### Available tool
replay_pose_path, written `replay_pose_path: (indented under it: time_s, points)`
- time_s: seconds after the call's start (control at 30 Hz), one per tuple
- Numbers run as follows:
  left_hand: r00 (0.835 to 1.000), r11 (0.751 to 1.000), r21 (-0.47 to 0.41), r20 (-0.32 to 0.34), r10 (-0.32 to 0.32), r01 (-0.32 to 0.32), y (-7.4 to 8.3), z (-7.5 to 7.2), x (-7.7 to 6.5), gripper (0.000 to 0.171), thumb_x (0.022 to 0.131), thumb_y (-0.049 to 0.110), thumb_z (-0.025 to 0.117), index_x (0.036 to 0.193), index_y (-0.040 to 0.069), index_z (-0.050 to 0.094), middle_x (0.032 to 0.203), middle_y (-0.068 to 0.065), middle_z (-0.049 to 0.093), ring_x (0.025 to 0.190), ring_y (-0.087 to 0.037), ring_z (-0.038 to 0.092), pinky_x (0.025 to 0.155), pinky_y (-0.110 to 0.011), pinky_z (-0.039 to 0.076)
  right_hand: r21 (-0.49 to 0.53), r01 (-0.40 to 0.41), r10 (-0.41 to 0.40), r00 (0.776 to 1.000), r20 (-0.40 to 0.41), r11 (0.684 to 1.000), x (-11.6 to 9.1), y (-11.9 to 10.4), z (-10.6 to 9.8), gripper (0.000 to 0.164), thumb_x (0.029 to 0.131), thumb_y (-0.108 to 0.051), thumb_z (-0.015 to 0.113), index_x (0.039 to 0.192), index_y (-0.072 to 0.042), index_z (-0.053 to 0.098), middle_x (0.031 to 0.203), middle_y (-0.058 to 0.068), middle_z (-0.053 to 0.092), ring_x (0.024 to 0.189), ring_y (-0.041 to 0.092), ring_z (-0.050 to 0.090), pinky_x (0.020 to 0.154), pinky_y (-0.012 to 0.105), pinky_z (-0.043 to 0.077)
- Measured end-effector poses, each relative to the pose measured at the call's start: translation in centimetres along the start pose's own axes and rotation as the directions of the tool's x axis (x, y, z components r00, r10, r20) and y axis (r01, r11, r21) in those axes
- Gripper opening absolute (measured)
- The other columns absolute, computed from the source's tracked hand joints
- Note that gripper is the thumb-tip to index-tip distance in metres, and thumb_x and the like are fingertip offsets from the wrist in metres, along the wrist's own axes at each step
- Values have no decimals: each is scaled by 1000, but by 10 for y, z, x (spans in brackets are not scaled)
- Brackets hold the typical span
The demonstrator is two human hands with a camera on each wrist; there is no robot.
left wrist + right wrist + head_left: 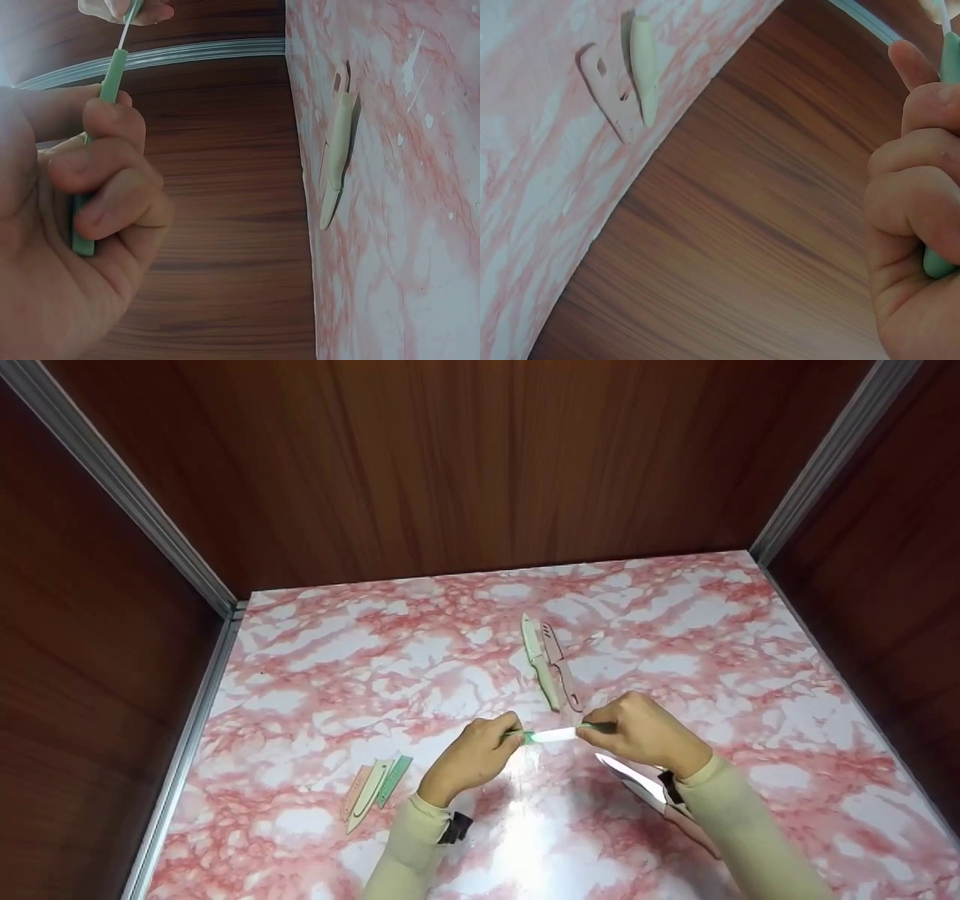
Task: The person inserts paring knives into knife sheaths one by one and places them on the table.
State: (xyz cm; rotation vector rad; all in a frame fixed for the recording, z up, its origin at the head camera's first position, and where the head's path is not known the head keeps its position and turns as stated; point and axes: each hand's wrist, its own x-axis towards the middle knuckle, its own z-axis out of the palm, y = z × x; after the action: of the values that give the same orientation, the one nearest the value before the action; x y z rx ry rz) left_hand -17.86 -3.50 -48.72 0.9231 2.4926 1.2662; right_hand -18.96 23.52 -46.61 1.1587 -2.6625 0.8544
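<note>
My left hand point(474, 754) grips a narrow green blade cover point(112, 75), its fingers curled round it. The right hand point(643, 733) holds a green-handled knife by the handle point(939, 262), whose rounded end shows below the fingers. Between the two hands the knife's white blade point(555, 734) is bare, and its left end meets the green cover. Beyond the hands lie a cream knife point(546, 675) and a flat pink knife-shaped piece with holes point(566, 682), side by side. Close to the right wrist is a knife with a white blade and pink handle point(690, 829), partly hidden by the sleeve.
Left of the left hand, a pink cover point(357, 789), a cream cover point(369, 793) and a green cover point(394, 780) lie close together. The pink-and-white marbled table point(315, 690) is enclosed by brown wood panels point(480, 472) with metal corner rails point(187, 547).
</note>
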Motion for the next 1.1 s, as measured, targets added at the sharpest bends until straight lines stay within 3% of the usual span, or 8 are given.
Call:
replay_pose_path:
  time_s: [0.2, 0.57, 0.9, 1.1]
  points:
    - [1000, 1000, -7, -10, -8, 7, 1, 1, 1, 19, 102, 20, 42, 86, 14, 53, 61, 8, 37, 48, -4, 28, 51, -20, 30, 2, 24, -24, 1000, -3, 1000, 2, -1, -1, 18, 91, -23, 64, 75, -21, 72, 59, -17, 54, 45, -7, 34, 47, 18, 39]
    - [1000, 1000, 2, -10, -22, 22, 5, 0, 1, 20, 101, 19, 43, 85, 13, 53, 61, 8, 36, 49, -4, 29, 51, -21, 30, 25, 14, -14, 1000, -11, 1000, 4, -4, 0, 22, 90, -22, 64, 69, -24, 66, 53, -18, 43, 45, -7, 27, 43, 16, 31]
    - [999, 999, 20, -16, -32, 32, 4, 3, 1, 20, 102, 22, 43, 89, 12, 55, 62, 7, 39, 49, -5, 31, 49, -21, 30, 10, -9, 9, 1000, 12, 1000, 4, -6, 2, 19, 91, -25, 64, 75, -22, 72, 56, -17, 51, 44, -6, 32, 43, 17, 34]
    - [999, 999, 18, -26, -30, 30, 5, 2, 1, 20, 102, 22, 44, 91, 10, 56, 62, 7, 40, 48, -5, 31, 48, -21, 29, 11, 9, -9, 1000, 14, 1000, 6, -6, 1, 23, 91, -24, 64, 69, -22, 68, 53, -17, 45, 44, -6, 29, 43, 16, 31]
